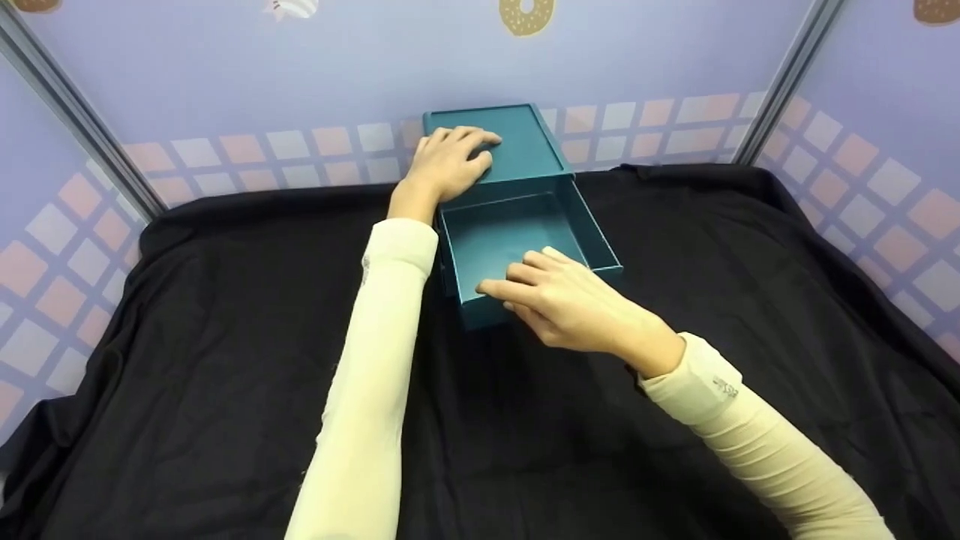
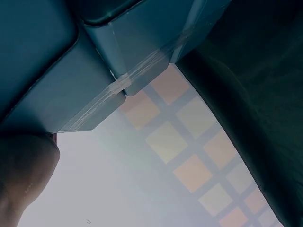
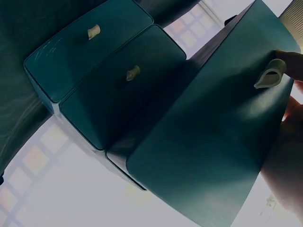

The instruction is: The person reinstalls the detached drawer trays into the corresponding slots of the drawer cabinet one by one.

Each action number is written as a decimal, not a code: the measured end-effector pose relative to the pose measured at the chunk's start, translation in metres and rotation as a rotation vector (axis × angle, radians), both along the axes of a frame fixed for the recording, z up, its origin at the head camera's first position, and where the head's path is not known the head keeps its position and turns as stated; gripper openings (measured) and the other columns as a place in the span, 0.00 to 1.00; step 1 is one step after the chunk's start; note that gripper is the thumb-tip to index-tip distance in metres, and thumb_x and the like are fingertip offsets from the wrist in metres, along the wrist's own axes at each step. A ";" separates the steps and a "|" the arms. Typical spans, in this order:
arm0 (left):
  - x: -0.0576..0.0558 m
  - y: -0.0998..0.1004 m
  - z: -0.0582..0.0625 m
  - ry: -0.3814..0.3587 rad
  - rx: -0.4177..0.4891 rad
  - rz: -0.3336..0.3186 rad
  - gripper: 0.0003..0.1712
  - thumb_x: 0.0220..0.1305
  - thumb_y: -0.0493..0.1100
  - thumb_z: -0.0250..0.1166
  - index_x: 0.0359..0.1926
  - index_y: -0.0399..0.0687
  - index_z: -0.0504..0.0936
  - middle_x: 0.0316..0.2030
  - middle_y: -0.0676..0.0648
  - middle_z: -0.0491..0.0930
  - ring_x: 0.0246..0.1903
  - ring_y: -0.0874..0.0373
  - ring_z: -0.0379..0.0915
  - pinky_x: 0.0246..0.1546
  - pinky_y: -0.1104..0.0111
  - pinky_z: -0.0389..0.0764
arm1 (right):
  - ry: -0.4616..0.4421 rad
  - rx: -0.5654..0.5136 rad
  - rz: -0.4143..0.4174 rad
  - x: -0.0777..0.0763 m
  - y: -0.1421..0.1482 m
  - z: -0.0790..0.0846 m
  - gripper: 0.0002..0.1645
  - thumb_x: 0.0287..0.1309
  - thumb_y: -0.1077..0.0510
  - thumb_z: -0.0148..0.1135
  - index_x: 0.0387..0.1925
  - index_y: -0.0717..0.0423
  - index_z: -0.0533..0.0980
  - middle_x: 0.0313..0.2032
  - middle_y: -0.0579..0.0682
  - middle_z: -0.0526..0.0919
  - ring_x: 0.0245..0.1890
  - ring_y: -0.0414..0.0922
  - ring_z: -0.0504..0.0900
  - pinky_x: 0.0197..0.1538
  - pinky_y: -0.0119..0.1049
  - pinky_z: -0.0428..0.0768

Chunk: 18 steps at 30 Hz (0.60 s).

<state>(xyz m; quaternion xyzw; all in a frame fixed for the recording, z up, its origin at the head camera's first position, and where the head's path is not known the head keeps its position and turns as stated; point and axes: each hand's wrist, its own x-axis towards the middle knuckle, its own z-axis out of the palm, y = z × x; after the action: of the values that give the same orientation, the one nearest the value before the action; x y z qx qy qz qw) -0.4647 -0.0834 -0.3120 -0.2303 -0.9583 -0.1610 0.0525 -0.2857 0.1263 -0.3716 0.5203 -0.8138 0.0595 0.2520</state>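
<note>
A teal drawer cabinet (image 1: pixel 517 139) stands against the back wall, its top drawer (image 1: pixel 517 225) pulled far out toward me. My left hand (image 1: pixel 450 161) rests on the left part of the cabinet's top, fingers spread loosely. At the front edge of that drawer, my right hand (image 1: pixel 566 300) grips the front panel (image 3: pixel 203 132), some fingers bent over the rim. In the right wrist view, a fingertip touches the pale pull tab (image 3: pixel 271 75) on this panel. Two lower drawers (image 3: pixel 123 85), each with a similar tab, are shut. The left wrist view shows clear tape (image 2: pixel 120 84) along the cabinet.
Black cloth (image 1: pixel 262 375) covers the table, bunched along its edges. Lilac panels (image 1: pixel 300 82) with pink and white squares enclose the back and both sides, joined by grey metal posts (image 1: pixel 784 82) at the corners.
</note>
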 end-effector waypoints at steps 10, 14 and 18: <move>0.001 0.001 -0.002 0.003 0.005 -0.004 0.28 0.85 0.57 0.41 0.79 0.70 0.67 0.81 0.56 0.59 0.80 0.48 0.50 0.80 0.50 0.49 | -0.020 -0.024 -0.018 -0.006 -0.005 0.000 0.21 0.75 0.60 0.59 0.65 0.49 0.80 0.35 0.48 0.79 0.36 0.50 0.74 0.43 0.44 0.75; 0.001 0.001 0.000 -0.002 -0.001 -0.006 0.28 0.85 0.57 0.41 0.80 0.70 0.66 0.81 0.56 0.58 0.81 0.48 0.49 0.80 0.50 0.48 | -0.045 -0.040 -0.021 -0.011 -0.006 0.002 0.21 0.75 0.61 0.59 0.66 0.49 0.80 0.36 0.49 0.80 0.36 0.50 0.75 0.42 0.44 0.74; 0.001 0.002 0.001 -0.006 -0.010 -0.002 0.28 0.85 0.58 0.40 0.80 0.70 0.65 0.82 0.56 0.58 0.81 0.49 0.48 0.80 0.50 0.48 | -0.053 -0.053 -0.019 -0.018 -0.008 0.005 0.21 0.76 0.60 0.58 0.65 0.49 0.81 0.36 0.49 0.80 0.35 0.51 0.75 0.41 0.45 0.74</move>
<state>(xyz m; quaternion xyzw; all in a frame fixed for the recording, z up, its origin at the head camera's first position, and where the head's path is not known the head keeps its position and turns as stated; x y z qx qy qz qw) -0.4636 -0.0810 -0.3110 -0.2309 -0.9590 -0.1567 0.0484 -0.3038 0.1187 -0.3671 0.5037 -0.8233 0.0925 0.2447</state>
